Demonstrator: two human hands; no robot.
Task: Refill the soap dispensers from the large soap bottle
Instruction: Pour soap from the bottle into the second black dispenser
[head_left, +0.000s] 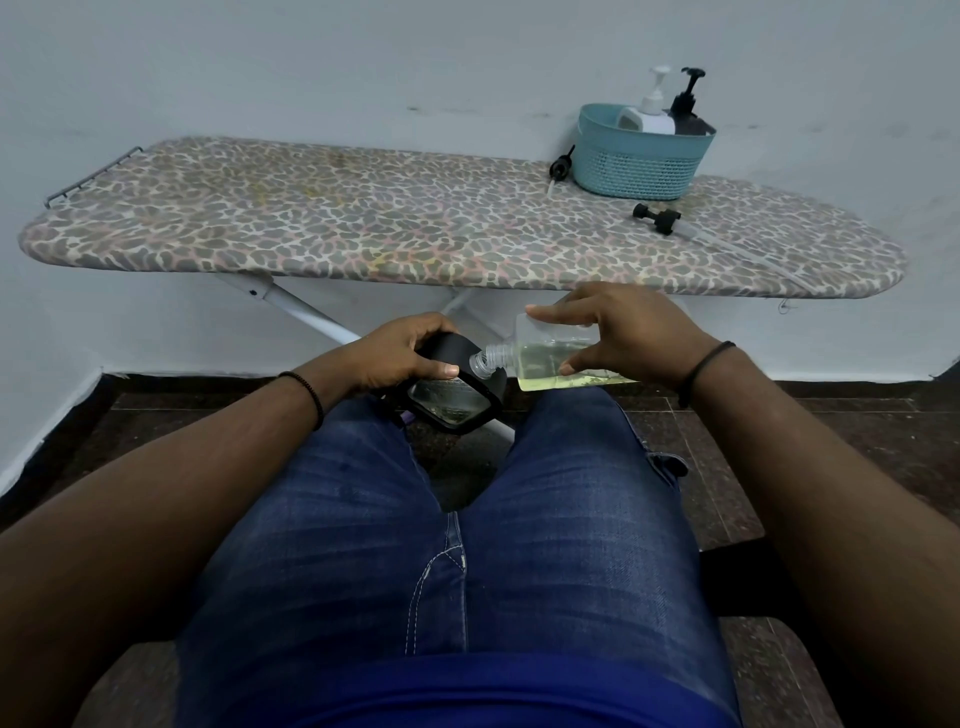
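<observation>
My right hand (618, 332) grips a clear bottle (540, 358) holding pale yellow soap, tipped on its side with its open neck pointing left. The neck meets the top of a black dispenser (457, 400), which my left hand (400, 358) holds above my knees. Two loose black pump heads lie on the ironing board: one (561, 167) left of the basket, another (657, 218) in front of it with its tube trailing right.
A teal basket (641, 161) stands at the board's far right with a white pump bottle (649, 111) and a black pump bottle (688, 111) inside. The patterned ironing board (363, 218) spans the view in front of a white wall. My legs in jeans fill the foreground.
</observation>
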